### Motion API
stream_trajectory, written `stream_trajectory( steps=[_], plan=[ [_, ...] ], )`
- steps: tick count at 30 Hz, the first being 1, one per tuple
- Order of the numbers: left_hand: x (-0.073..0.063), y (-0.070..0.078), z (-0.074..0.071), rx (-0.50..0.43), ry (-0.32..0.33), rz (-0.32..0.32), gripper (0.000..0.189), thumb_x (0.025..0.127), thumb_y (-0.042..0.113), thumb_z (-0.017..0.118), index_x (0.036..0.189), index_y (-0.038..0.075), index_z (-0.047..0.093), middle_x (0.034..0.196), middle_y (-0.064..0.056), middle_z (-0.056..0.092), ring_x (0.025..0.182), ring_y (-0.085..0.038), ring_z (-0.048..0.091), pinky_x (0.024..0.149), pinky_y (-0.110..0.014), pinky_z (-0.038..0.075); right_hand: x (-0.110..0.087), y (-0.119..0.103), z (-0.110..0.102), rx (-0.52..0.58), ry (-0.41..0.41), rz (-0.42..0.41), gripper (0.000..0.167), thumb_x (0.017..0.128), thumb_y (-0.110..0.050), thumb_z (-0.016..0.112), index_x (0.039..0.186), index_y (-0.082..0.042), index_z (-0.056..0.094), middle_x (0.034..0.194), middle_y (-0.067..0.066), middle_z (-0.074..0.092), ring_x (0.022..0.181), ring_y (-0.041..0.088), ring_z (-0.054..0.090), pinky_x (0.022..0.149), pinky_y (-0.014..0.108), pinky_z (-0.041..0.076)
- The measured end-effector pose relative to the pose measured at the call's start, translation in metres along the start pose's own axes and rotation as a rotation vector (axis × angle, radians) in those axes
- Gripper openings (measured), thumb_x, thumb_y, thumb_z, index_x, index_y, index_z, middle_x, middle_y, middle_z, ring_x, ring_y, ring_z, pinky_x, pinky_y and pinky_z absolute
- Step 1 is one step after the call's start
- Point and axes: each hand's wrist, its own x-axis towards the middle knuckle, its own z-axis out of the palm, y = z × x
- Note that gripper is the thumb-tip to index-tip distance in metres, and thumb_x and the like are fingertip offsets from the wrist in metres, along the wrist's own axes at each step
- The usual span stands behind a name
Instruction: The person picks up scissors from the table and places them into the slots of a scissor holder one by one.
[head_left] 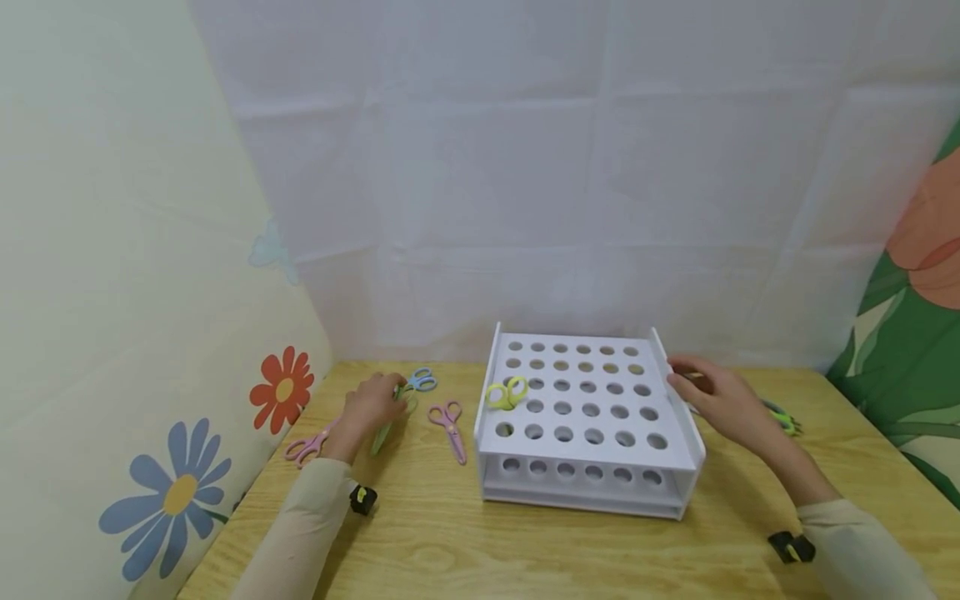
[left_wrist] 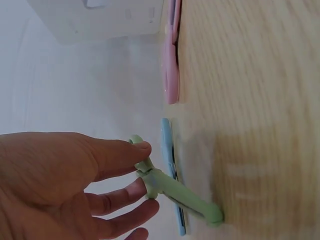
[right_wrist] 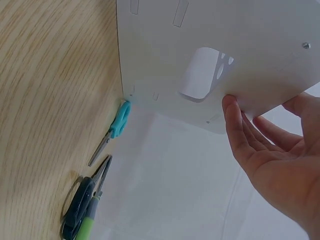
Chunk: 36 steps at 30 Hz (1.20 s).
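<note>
My left hand pinches a pair of light green scissors by the handles, thumb on one side and fingers on the other. Its closed blade end slants down toward the wooden tabletop. Light blue scissors lie just beyond that hand. My right hand holds the upper edge of the right side panel of a white rack with rows of round holes. Yellow-green scissors stand in a hole along the rack's left side, handles up.
Pink scissors lie between the left hand and the rack. Another pink pair is left of the left wrist. Right of the rack lie teal scissors and dark-handled scissors beside a green handle. A white cloth hangs behind.
</note>
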Motion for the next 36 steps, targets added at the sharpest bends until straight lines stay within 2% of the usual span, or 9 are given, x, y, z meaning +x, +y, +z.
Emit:
stream_trajectory(
  steps=[6,11,15,18,22,26,32,36],
  plan=[
    [0.0,0.002,-0.004,-0.065,-0.026,0.032,0.038,0.1,0.015,0.064,0.134,0.0,0.057,0.118,-0.022,0.057,0.11,-0.043,0.057,0.089,-0.074,0.039,-0.001,0.0,-0.001,-0.004,-0.003,0.002,0.059,0.107,-0.043,0.051,0.147,0.0,0.048,0.138,0.028,0.054,0.12,0.049,0.056,0.092,0.06,0.05],
    [0.002,0.003,-0.008,-0.096,-0.002,0.076,0.037,0.1,0.014,0.062,0.131,-0.004,0.055,0.111,-0.02,0.058,0.103,-0.037,0.059,0.085,-0.061,0.048,-0.001,0.001,-0.002,-0.004,0.0,-0.013,0.058,0.107,-0.041,0.051,0.147,0.001,0.048,0.138,0.028,0.055,0.12,0.049,0.056,0.092,0.06,0.05],
    [0.005,0.003,-0.009,-0.109,0.028,0.122,0.032,0.098,0.013,0.062,0.123,-0.006,0.055,0.107,-0.019,0.059,0.101,-0.034,0.059,0.085,-0.054,0.05,-0.001,0.002,-0.002,-0.006,0.006,-0.028,0.056,0.107,-0.039,0.052,0.146,0.001,0.049,0.136,0.028,0.056,0.118,0.049,0.057,0.091,0.059,0.05],
    [0.006,0.004,-0.011,-0.136,0.027,0.113,0.034,0.098,0.015,0.063,0.123,-0.006,0.054,0.106,-0.017,0.061,0.097,-0.031,0.06,0.082,-0.051,0.05,-0.001,0.002,-0.001,-0.007,0.009,-0.031,0.055,0.107,-0.037,0.052,0.146,0.002,0.049,0.136,0.028,0.056,0.118,0.049,0.058,0.091,0.059,0.051],
    [0.005,0.008,-0.015,-0.182,0.032,0.064,0.044,0.094,0.023,0.068,0.126,-0.005,0.054,0.108,-0.015,0.064,0.092,-0.028,0.061,0.079,-0.047,0.051,-0.001,0.002,0.0,-0.009,0.014,-0.034,0.054,0.107,-0.037,0.052,0.146,0.002,0.049,0.135,0.029,0.056,0.117,0.049,0.059,0.09,0.059,0.051],
    [0.004,0.012,-0.018,-0.204,0.083,0.045,0.044,0.091,0.026,0.071,0.122,-0.001,0.056,0.109,-0.014,0.064,0.092,-0.028,0.061,0.078,-0.047,0.051,-0.001,0.003,0.0,-0.009,0.015,-0.036,0.054,0.107,-0.036,0.053,0.145,0.002,0.05,0.135,0.028,0.057,0.116,0.048,0.059,0.089,0.058,0.052],
    [0.002,0.018,-0.023,-0.191,0.178,0.088,0.035,0.089,0.023,0.07,0.114,0.002,0.057,0.107,-0.013,0.064,0.09,-0.029,0.062,0.075,-0.047,0.051,-0.001,0.003,0.0,-0.01,0.013,-0.032,0.055,0.107,-0.037,0.053,0.146,0.002,0.049,0.135,0.029,0.056,0.116,0.049,0.059,0.089,0.058,0.052],
    [0.001,0.022,-0.028,-0.21,0.206,0.108,0.038,0.088,0.023,0.068,0.118,0.002,0.057,0.11,-0.013,0.064,0.095,-0.029,0.063,0.076,-0.047,0.052,-0.001,0.003,0.0,-0.014,0.012,-0.032,0.056,0.107,-0.038,0.052,0.146,0.002,0.049,0.136,0.03,0.056,0.116,0.05,0.059,0.088,0.058,0.052]
  ],
)
